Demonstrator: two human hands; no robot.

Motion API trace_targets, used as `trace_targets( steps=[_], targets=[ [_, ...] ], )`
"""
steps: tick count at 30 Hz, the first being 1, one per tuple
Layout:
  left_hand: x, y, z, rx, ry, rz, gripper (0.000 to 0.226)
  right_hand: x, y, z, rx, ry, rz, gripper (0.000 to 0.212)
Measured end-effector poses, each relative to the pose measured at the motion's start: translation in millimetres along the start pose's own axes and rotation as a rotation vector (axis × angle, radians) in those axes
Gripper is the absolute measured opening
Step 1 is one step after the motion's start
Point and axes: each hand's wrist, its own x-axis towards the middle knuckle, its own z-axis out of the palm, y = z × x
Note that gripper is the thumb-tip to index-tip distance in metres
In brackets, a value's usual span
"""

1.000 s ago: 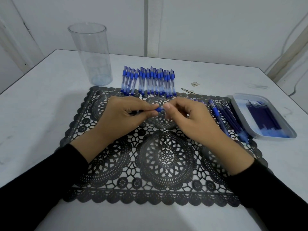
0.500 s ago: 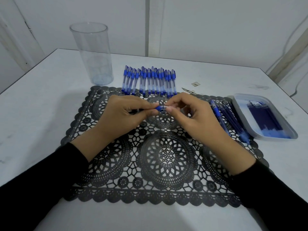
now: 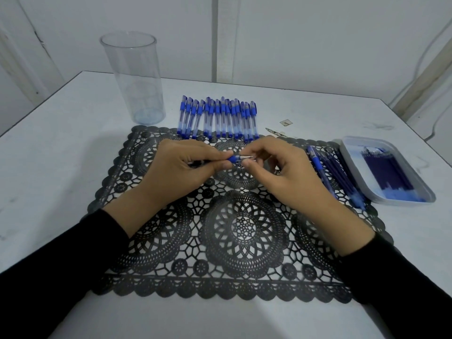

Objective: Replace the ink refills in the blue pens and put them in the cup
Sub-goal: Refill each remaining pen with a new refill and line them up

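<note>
Centrally, over the black lace-pattern placemat (image 3: 244,231): both hands meet on one blue pen (image 3: 235,159), held roughly level just above the mat.

Left hand (image 3: 181,170): fingers curled round the barrel, thumb and forefinger closed on the blue grip section. Most of the barrel is hidden inside the fist.

Right hand (image 3: 286,177): thumb and forefinger pinch the pen's metal tip end; the other fingers are loosely bent and hold nothing.

Row of blue pens (image 3: 220,118): side by side at the mat's far edge, caps pointing away. Any print on the barrels is too small to read.

Clear cup (image 3: 134,79): upright on the white table (image 3: 61,143), just beyond the mat's far left corner, no pens in it.

Right side: one pen (image 3: 318,165) and a few loose dark refills (image 3: 342,177) lie on the mat, beside a pale tray (image 3: 355,165) holding a packed bundle of refills (image 3: 386,172).

Small scrap (image 3: 285,122) on the table past the row; no legible writing.

Black sleeves at both wrists.
</note>
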Motion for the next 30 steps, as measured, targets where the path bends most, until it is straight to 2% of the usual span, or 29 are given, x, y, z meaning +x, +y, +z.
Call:
trace_targets(
  steps=[7,11,18,22,24,25,27,30],
  targets=[
    [0,0,0,0.005,-0.004,0.0,0.027,-1,-1,2,-0.006,0.029,-0.009,0.017],
    [0,0,0,0.012,-0.006,0.017,0.028,0,1,1,-0.025,0.054,-0.055,0.008],
    [1,-1,-2,0.022,-0.047,-0.011,0.03,0,4,2,0.096,0.128,0.07,0.009],
    [-1,-4,-3,0.037,-0.026,-0.046,0.032,2,10,-2,0.14,0.119,0.118,0.017],
    [-1,-5,-3,0.046,-0.012,-0.064,0.032,4,16,-5,0.044,0.071,0.119,0.028],
    [0,-6,-4,0.049,-0.009,-0.077,0.032,6,20,-6,-0.091,0.041,0.082,0.033],
    [-1,-8,-5,0.05,-0.011,-0.115,0.031,8,30,-6,-0.363,-0.017,-0.004,0.035],
    [-1,-11,-8,0.056,-0.005,-0.163,0.03,10,37,-2,-0.519,-0.072,-0.009,0.034]
  ],
)
